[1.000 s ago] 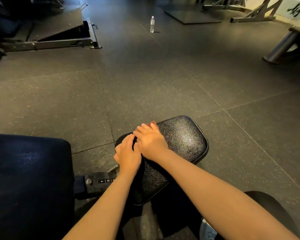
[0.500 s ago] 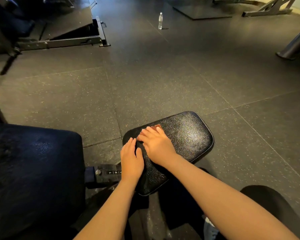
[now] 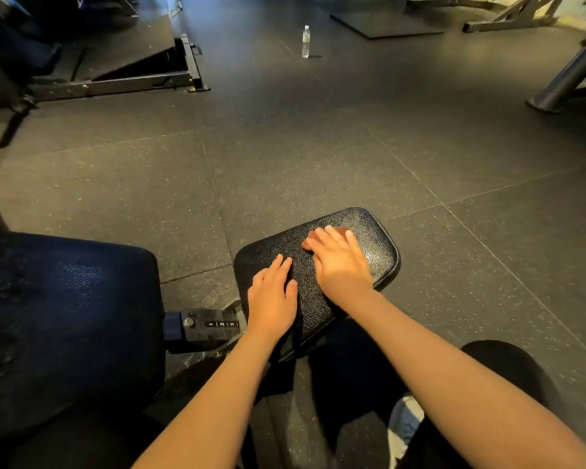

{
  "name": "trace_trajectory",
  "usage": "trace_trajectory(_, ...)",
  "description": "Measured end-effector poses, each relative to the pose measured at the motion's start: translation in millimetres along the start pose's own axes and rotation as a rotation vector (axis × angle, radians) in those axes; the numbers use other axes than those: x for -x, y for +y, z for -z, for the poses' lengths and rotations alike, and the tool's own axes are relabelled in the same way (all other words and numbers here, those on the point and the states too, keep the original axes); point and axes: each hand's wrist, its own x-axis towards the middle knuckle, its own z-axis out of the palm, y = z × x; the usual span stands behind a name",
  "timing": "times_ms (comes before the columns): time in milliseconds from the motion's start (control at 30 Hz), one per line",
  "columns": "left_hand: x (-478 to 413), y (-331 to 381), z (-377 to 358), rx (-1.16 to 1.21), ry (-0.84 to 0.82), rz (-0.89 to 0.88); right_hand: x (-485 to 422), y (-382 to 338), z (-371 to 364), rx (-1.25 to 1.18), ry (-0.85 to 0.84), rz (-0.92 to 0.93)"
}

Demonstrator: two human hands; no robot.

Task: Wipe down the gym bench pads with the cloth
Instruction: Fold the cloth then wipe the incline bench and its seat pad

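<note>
Pad point(image 3: 376, 247), small and black, sits near centre, just right of a larger dark seat pad point(image 3: 65, 316). Cloth point(image 3: 344, 229), reddish, lies on its far part, mostly hidden under the right hand point(image 3: 339, 264), which presses it flat with straight fingers. Left hand point(image 3: 273, 299) rests flat on the pad's near-left edge, fingers straight, holding nothing. Bottle point(image 3: 305, 41) stands upright on the far floor point(image 3: 318, 147).

Palms down, left hand point(image 3: 273, 299) flat, right hand point(image 3: 340, 262) flat; fingers straight
</note>
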Motion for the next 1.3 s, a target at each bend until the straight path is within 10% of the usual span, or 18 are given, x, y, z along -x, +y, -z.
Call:
trace_trajectory(267, 3, 15, 5, 0.009, -0.005, 0.009, 32, 8, 3, 0.008, 0.082, 0.148)
trace_trajectory(433, 4, 37, -7, -0.032, -0.027, -0.085, 14, 37, 13, 0.082, 0.087, -0.148)
trace_trajectory(667, -15, 49, -4, 0.250, 0.073, 0.103, 24, 26, 4, 0.044, 0.059, 0.116)
trace_trajectory(833, -20, 55, -11, 0.144, 0.097, 0.135, -22, 28, 21, 0.090, -0.019, -0.152)
trace_trajectory(1000, -26, 61, -6, 0.364, 0.138, 0.286, -17, 7, 17, 0.085, -0.174, 0.153)
trace_trajectory(1300, -1, 79, -14, 0.016, -0.030, -0.030, 8, 59, 28, -0.014, 0.052, -0.168)
